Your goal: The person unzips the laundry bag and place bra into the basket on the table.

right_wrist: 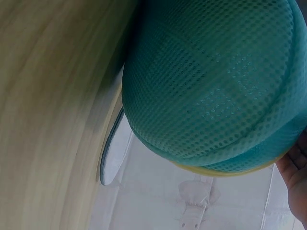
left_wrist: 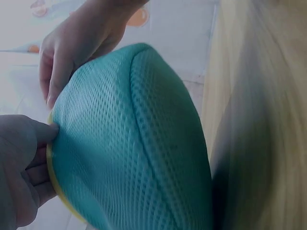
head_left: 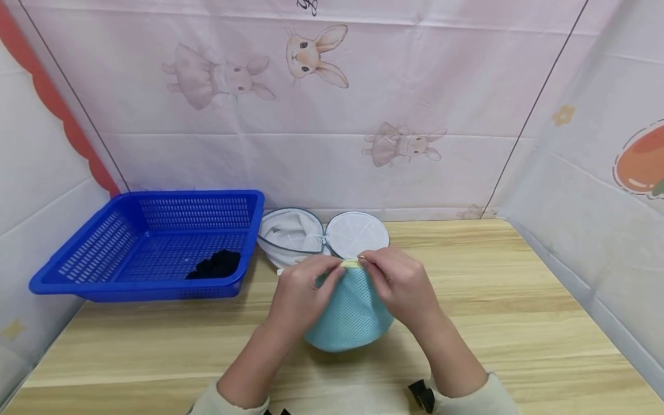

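Note:
A teal mesh laundry bag (head_left: 353, 314) with yellow trim (head_left: 350, 263) is held up above the table in the head view. My left hand (head_left: 301, 294) pinches the trim from the left between thumb and fingers. From the other side, my right hand (head_left: 402, 282) pinches the same edge close by. The bag's rounded mesh body (left_wrist: 129, 139) fills the middle of the left wrist view. In the right wrist view its mesh end (right_wrist: 216, 91) faces the camera, with the yellow edge below. What lies inside the bag is hidden.
A blue plastic basket (head_left: 250, 236) with black cloth (head_left: 218, 264) in it stands at the left. Behind the hands lie a white mesh bag (head_left: 290, 230) and a round white mesh piece (head_left: 358, 233), both dark-rimmed. Printed sheeting (head_left: 441, 190) borders the wooden table (head_left: 519, 323).

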### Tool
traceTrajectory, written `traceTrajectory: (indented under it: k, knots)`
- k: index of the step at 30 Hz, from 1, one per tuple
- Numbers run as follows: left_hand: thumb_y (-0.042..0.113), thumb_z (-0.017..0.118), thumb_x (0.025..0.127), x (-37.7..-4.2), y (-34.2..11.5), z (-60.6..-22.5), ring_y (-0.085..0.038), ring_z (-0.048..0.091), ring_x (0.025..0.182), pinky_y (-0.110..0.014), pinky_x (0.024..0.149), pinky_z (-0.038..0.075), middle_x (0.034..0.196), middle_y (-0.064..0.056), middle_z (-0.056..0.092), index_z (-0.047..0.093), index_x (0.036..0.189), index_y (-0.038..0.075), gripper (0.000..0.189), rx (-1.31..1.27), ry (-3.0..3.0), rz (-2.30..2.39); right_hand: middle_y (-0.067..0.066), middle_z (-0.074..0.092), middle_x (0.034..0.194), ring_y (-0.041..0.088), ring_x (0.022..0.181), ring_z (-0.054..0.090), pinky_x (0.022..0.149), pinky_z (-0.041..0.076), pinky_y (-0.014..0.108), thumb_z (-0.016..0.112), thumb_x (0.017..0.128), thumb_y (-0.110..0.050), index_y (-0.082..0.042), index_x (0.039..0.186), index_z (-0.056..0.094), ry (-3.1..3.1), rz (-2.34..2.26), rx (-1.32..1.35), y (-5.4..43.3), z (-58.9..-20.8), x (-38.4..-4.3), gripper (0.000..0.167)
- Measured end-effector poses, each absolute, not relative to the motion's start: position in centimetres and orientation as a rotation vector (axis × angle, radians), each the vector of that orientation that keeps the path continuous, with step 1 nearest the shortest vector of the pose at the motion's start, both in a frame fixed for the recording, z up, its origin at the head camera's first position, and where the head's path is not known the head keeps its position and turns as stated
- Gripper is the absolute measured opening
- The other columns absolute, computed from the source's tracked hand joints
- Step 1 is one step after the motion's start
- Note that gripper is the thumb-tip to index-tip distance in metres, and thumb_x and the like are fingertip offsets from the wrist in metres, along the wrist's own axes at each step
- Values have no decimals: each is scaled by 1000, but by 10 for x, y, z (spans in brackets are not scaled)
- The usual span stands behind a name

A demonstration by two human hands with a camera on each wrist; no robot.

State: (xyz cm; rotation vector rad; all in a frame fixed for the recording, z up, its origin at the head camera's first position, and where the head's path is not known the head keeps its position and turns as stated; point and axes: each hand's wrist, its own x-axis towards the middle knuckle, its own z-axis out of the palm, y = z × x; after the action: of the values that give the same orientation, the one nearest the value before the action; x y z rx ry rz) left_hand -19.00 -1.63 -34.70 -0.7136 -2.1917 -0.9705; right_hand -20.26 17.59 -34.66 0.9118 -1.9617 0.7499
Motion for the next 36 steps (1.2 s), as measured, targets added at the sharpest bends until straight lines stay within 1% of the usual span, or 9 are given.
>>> traceTrajectory:
  k: [5,7,12,15,19,21,28,32,36]
  knots:
    - [10,77,85,-186,-10,-349,-13,71,88,-27,78,58,94,-3,75,76,98,6,13,-749,-2195,-957,5,72,84,16,75,68,68,58,28,76,79,2,-2,94,73,-1975,726,937,171,-348,-201,15]
    - [9,77,85,-185,-9,-349,-14,72,89,-27,80,58,95,-3,75,76,98,6,14,-740,-2194,-957,4,73,85,16,77,69,70,58,28,75,82,0,-2,94,73,-1991,734,951,170,-348,-199,13]
    - [5,79,82,-186,-8,-350,-14,72,85,-26,77,58,90,-4,75,76,94,6,12,-732,-2164,-946,4,73,85,15,77,69,69,58,27,73,85,-2,-2,94,73,-1977,734,973,171,-348,-199,10]
    - [4,80,81,-187,-9,-351,-13,72,83,-25,75,58,89,-3,76,77,91,7,11,-754,-2150,-942,5,73,83,16,74,68,66,57,27,69,90,-6,-2,93,73,-1957,747,969,174,-348,-201,7]
    - [5,80,80,-188,-10,-351,-12,73,82,-23,75,58,87,-2,76,77,89,8,10,-766,-2139,-956,6,72,81,16,69,65,62,55,26,59,100,-17,-1,92,72,-1937,791,960,178,-347,-202,22]
    - [5,80,80,-188,-10,-350,-12,73,82,-23,75,58,87,-2,76,77,89,8,10,-772,-2132,-969,6,71,80,15,67,63,60,53,25,57,101,-18,-1,92,72,-1929,807,958,180,-346,-202,24]
    - [6,80,80,-190,-13,-349,-13,73,82,-24,75,59,87,-3,76,77,88,7,9,-783,-2103,-995,7,72,80,16,66,64,60,54,26,66,92,-4,0,91,73,-1899,828,931,186,-341,-202,8]
    - [6,81,80,-192,-16,-349,-14,74,83,-24,76,59,87,-4,76,78,89,7,9,-771,-2100,-1003,9,73,81,18,70,68,63,57,28,68,87,0,0,91,73,-1899,826,908,189,-338,-202,6]
    - [7,80,80,-193,-20,-348,-14,74,83,-25,76,59,87,-4,77,78,89,7,9,-754,-2101,-992,10,73,83,20,74,70,67,59,30,71,81,4,2,91,73,-1899,803,887,192,-337,-203,10]
